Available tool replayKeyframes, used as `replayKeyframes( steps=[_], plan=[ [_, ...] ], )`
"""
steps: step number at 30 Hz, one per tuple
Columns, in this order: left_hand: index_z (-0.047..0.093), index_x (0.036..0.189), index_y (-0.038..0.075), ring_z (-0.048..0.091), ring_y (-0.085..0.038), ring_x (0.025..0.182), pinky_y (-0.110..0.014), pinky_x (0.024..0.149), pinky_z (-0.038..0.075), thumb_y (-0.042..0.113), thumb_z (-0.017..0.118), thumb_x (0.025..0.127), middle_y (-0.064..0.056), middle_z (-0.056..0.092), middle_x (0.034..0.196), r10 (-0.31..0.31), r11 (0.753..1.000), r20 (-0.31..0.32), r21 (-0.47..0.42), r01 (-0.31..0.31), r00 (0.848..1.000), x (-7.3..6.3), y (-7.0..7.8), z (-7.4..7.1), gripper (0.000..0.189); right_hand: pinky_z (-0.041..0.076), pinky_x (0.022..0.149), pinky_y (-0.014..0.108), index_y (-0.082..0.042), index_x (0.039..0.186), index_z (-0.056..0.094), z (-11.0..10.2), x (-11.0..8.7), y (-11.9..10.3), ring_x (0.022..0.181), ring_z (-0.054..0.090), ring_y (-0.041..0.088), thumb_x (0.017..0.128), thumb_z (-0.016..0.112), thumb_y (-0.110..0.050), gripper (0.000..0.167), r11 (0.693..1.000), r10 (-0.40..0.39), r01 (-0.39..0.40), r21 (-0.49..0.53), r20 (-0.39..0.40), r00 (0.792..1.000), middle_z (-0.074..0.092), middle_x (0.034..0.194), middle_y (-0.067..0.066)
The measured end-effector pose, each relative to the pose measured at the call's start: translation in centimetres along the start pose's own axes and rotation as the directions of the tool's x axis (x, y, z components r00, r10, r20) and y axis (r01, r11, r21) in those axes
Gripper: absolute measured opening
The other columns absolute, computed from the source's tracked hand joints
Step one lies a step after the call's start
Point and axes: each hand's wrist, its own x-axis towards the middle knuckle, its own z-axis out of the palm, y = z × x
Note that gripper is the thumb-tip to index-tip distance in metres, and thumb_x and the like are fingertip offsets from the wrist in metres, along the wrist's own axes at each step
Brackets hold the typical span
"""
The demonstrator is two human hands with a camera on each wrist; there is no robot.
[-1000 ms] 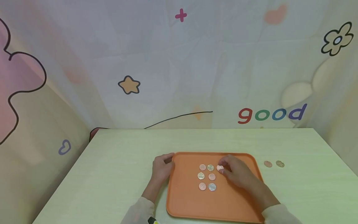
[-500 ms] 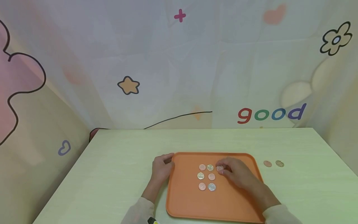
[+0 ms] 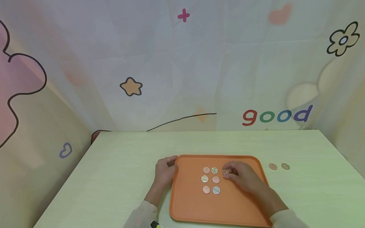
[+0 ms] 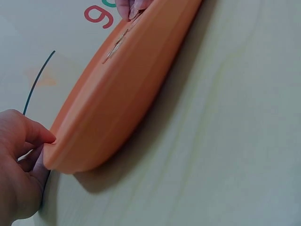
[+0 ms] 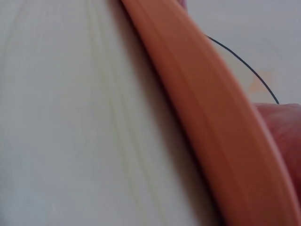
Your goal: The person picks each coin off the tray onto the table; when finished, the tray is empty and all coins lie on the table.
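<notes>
An orange tray (image 3: 196,209) lies on the table, its wall (image 4: 113,108) filling much of the left wrist view. My left hand (image 3: 164,172) pinches the rim at the tray's far left corner, thumb and fingers (image 4: 40,134) on either side. Over the right half of the tray, my right hand (image 3: 246,177) pinches a coin (image 3: 226,172) between thumb and fingertips, slightly tilted. Left of that coin, several copper, gold and silver coins (image 3: 215,180) lie flat in short rows. The right wrist view shows only part of the right hand (image 5: 284,134) behind the tray wall.
A copper coin (image 3: 273,166) and a gold-coloured coin (image 3: 285,166) lie on the pale table (image 3: 119,177), right of the tray. A printed curtain (image 3: 182,69) hangs behind the table's far edge and along its sides.
The coin in my right hand has gone from lying flat and bright to tilted and darker, and has shifted slightly right. My left hand stays on the tray's corner.
</notes>
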Motion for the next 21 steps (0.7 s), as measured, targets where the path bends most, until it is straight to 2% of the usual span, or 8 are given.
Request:
replayKeyframes(
  steps=[6,14,21],
  plan=[
    [0.070,0.126,-0.002,0.068,-0.037,0.118,-0.042,0.092,0.059,-0.003,0.058,0.084,-0.023,0.072,0.123,-0.003,1.000,-0.002,0.001,0.003,1.000,-0.1,0.0,0.0,0.044,0.047,0.070,0.019,-0.010,0.108,0.074,0.0,-0.4,0.7,0.078,0.055,0.006,0.086,0.079,-0.018,0.024,0.999,0.030,-0.027,0.033,-0.081,0.996,0.068,0.084,-0.004],
    [0.070,0.125,-0.003,0.068,-0.036,0.118,-0.042,0.092,0.059,-0.004,0.058,0.083,-0.023,0.072,0.122,-0.005,1.000,-0.009,0.009,0.005,1.000,-0.2,0.1,0.0,0.043,0.052,0.072,0.016,-0.002,0.115,0.073,-0.9,-0.7,0.8,0.079,0.063,0.011,0.087,0.077,-0.010,0.030,0.992,0.079,-0.060,0.113,-0.168,0.983,0.075,0.094,0.007],
    [0.070,0.125,-0.002,0.068,-0.036,0.117,-0.042,0.092,0.059,-0.004,0.057,0.083,-0.023,0.073,0.122,-0.001,1.000,-0.005,0.010,0.001,1.000,-0.1,0.2,-0.1,0.044,0.052,0.074,0.012,-0.001,0.121,0.072,-1.6,-0.9,0.9,0.084,0.071,0.016,0.088,0.076,-0.011,0.034,0.989,0.104,-0.081,0.127,-0.181,0.978,0.076,0.102,0.012]
  ],
)
